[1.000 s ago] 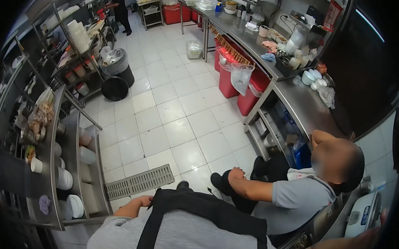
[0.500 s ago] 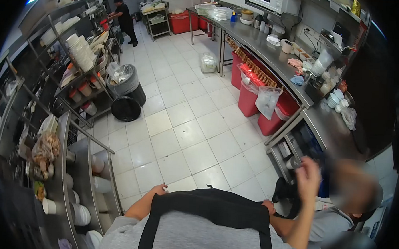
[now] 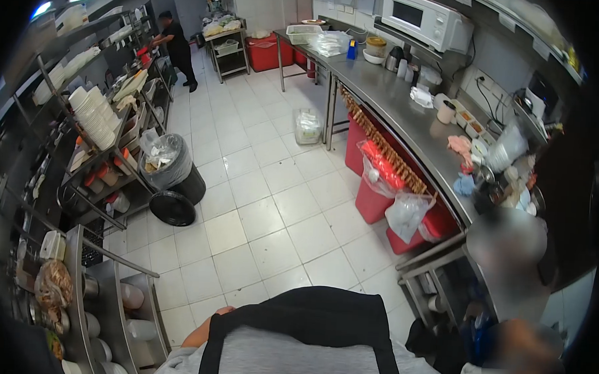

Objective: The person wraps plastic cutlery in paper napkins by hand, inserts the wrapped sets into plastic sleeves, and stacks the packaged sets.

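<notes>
A small part of my left hand (image 3: pixel 224 311) shows past the side of my black apron (image 3: pixel 294 307). Its fingers are mostly hidden by the apron, so I cannot see whether it holds anything. The metal shelving (image 3: pixel 111 289) on the left is the nearest furniture to it. My right hand is out of sight.
A black trash bin (image 3: pixel 191 185) stands left, its round lid (image 3: pixel 172 209) leaning against it. Red bins (image 3: pixel 372 202) sit under the steel counter (image 3: pixel 387 90). One person (image 3: pixel 178 47) works at the back; another (image 3: pixel 522 357) is close on my right.
The view has tilted up and shifted, showing more of the counter and microwave. My right hand and a raised hand near the right have left view. My left hand is now more covered.
</notes>
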`<act>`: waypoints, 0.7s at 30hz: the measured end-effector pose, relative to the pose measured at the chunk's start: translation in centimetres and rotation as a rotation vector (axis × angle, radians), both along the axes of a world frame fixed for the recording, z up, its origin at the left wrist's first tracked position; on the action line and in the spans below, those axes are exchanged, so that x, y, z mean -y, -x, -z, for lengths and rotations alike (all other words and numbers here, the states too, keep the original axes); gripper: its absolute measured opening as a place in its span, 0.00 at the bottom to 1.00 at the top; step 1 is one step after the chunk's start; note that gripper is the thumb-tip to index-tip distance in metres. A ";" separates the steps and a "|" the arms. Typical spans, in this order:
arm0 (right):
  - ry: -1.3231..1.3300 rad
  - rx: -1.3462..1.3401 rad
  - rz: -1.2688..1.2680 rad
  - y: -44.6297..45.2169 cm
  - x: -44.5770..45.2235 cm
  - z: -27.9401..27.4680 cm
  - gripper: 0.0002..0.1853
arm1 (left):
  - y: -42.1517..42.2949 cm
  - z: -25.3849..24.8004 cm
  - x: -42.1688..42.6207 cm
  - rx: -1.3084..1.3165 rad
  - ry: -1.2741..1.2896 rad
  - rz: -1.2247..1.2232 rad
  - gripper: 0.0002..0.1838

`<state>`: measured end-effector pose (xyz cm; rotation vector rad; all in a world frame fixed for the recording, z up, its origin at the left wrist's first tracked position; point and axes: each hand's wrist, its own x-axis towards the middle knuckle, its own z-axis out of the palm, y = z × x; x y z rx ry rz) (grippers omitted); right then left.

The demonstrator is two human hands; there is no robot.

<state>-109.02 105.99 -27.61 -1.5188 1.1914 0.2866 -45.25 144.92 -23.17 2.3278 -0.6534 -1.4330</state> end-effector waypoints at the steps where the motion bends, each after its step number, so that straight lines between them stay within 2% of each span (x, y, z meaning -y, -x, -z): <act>1: -0.134 -0.189 -0.010 -2.1 4.4 3.0 0.14 | -1.1 -0.1 1.5 0.006 -0.011 -0.023 0.30; 2: -0.268 -0.380 -0.043 -6.6 7.8 1.5 0.15 | -2.2 0.0 3.2 0.018 -0.016 -0.044 0.30; 3: 0.152 -0.193 -0.191 -10.3 12.5 -0.8 0.14 | -3.1 0.3 4.7 0.026 -0.016 -0.068 0.30; 4: 0.200 -0.188 -0.094 -14.9 16.9 -0.3 0.15 | -4.1 0.1 6.6 0.034 -0.009 -0.096 0.30; 5: 0.296 -0.268 -0.283 -20.1 21.9 -0.8 0.17 | -5.0 0.0 8.4 0.038 0.002 -0.123 0.30; 6: 0.494 -0.253 -0.343 -25.0 26.2 0.0 0.22 | -6.1 -0.2 10.0 0.042 0.012 -0.151 0.30; 7: 0.804 -0.069 -0.460 -30.5 29.3 -1.4 0.22 | -7.1 -0.3 11.7 0.044 0.020 -0.175 0.30; 8: 0.728 -0.042 -0.407 -36.8 31.2 -5.5 0.24 | -8.3 -0.3 13.5 0.045 0.031 -0.198 0.30; 10: 0.623 0.235 -0.217 -47.8 33.1 -11.6 0.22 | -11.2 0.0 17.1 0.048 0.048 -0.230 0.29; 12: 0.538 0.465 -0.230 -55.8 34.3 -15.4 0.20 | -14.5 0.5 20.2 0.047 0.051 -0.240 0.29; 13: 0.533 0.455 -0.309 -58.6 34.6 -16.6 0.20 | -16.3 0.9 21.7 0.045 0.048 -0.240 0.29; 15: 0.519 0.435 -0.454 -63.2 35.7 -17.8 0.20 | -20.5 1.7 24.5 0.042 0.026 -0.215 0.29; 18: 0.685 0.283 -0.606 -66.8 37.8 -17.5 0.19 | -27.7 2.4 28.5 0.041 -0.025 -0.140 0.29; 21: 0.660 0.335 -0.377 -68.4 41.1 -17.1 0.16 | -35.9 2.8 33.1 0.107 -0.060 -0.001 0.28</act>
